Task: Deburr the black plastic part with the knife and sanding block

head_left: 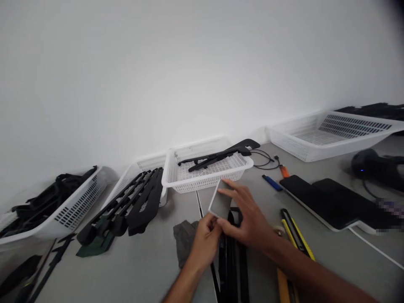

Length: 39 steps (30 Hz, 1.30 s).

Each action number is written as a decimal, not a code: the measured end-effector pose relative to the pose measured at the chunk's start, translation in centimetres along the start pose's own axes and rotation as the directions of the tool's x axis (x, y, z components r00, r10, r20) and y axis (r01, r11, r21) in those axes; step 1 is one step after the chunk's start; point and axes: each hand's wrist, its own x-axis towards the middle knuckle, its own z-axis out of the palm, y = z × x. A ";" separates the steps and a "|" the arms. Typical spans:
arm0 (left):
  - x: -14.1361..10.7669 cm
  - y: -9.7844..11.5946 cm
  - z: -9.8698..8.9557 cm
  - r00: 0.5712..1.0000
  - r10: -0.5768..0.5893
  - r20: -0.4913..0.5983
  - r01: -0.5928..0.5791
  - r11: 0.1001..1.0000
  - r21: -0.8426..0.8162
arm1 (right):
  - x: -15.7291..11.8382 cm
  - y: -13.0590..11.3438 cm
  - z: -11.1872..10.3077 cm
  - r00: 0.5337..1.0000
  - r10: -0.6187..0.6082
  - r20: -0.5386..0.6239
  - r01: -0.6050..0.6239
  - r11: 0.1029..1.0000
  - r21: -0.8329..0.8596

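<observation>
A flat grey rectangular piece with a pale edge is held up between both hands. My left hand pinches its lower corner with thumb and finger. My right hand grips it from the right side, fingers at its upper edge and thumb near its lower corner. Beneath the hands lie long black parts, partly covered by them. A crumpled dark grey cloth rests on the table just left of my left hand.
White baskets with black parts stand along the wall; another is at the right. Black parts overhang the second basket. Right of my hands are a yellow cutter, a blue item, dark flat devices and cables.
</observation>
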 end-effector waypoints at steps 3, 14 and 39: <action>0.2 0.0 -0.7 0.992 0.032 -0.122 -0.033 0.999 -0.011 | -0.2 -1.1 0.2 0.976 -0.128 0.179 0.115 0.990 0.081; 1.1 0.6 -1.4 0.960 -0.075 -0.271 0.045 0.992 -0.115 | -0.3 -0.3 0.1 0.979 -0.096 0.182 0.092 0.995 0.027; 0.6 -0.1 -0.7 0.931 -0.165 -0.324 0.147 0.986 -0.081 | -0.1 0.3 -0.1 0.996 0.050 0.073 -0.054 0.997 0.062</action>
